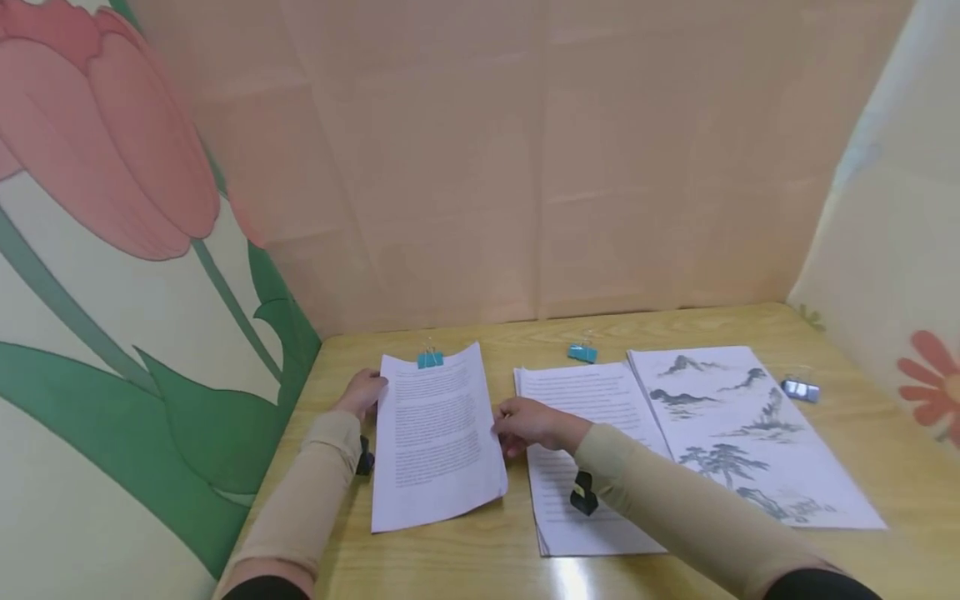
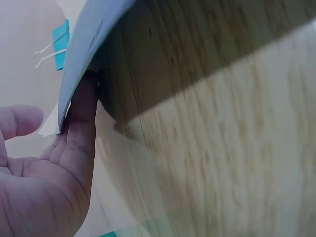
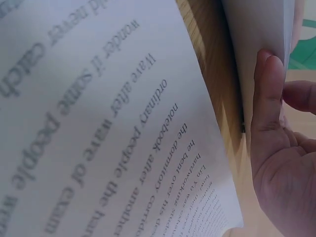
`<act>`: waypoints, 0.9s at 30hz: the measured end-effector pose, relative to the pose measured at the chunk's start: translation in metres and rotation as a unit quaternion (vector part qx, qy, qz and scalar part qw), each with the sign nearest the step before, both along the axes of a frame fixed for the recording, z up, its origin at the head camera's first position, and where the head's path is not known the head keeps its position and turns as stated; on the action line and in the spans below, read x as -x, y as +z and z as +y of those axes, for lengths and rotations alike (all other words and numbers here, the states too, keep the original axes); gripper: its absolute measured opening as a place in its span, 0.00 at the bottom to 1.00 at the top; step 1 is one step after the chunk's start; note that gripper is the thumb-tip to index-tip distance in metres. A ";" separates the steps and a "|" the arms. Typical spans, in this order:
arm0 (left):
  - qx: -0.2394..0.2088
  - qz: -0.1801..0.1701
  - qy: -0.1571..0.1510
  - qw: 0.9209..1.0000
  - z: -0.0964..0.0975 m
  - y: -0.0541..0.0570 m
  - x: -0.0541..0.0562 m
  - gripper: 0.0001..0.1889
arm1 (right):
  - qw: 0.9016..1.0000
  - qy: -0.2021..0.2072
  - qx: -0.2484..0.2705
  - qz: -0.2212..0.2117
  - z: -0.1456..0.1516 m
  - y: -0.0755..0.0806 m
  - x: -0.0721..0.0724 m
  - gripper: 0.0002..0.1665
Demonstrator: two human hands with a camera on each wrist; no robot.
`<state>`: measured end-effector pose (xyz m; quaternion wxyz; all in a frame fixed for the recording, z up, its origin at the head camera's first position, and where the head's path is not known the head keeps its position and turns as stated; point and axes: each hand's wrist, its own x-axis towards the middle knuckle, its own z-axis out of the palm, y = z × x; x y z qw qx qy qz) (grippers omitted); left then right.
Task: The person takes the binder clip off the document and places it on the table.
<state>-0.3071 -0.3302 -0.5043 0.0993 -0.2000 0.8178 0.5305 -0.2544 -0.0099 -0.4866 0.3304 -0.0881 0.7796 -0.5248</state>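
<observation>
A stack of printed sheets (image 1: 435,433), with a teal binder clip (image 1: 430,359) on its top edge, is held tilted up off the table. My left hand (image 1: 363,392) holds the stack's left edge; in the left wrist view its fingers (image 2: 81,113) lie behind the paper, the thumb on the other side. At the right edge my right hand (image 1: 531,423) pinches the sheets between thumb and fingers, as the right wrist view shows. Beneath my right forearm lies a second printed stack (image 1: 585,392), partly hidden by the sleeve.
A stack topped with an ink landscape drawing (image 1: 742,433) lies at the right, against the second printed stack. A loose teal binder clip (image 1: 582,352) sits behind them, and a silvery binder clip (image 1: 800,389) rests to the right on the wooden table (image 1: 847,417). Walls enclose the table's back and sides.
</observation>
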 end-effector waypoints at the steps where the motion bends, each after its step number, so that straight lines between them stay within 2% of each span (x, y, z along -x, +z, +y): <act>1: 0.003 0.002 0.000 1.000 0.000 0.000 0.001 0.28 | 1.000 0.003 -0.001 0.001 0.001 0.000 0.000 0.03; 12: 0.023 0.009 -0.009 1.000 0.007 -0.002 0.009 0.26 | 0.999 0.025 -0.040 0.024 0.009 -0.005 -0.005 0.04; 19: 0.051 0.016 -0.022 0.998 0.011 0.001 0.007 0.23 | 0.996 0.045 -0.071 0.039 0.014 -0.006 -0.003 0.04; 27: 0.044 0.022 -0.027 0.998 0.014 0.005 0.003 0.21 | 0.987 0.042 -0.129 0.086 0.016 -0.005 0.003 0.04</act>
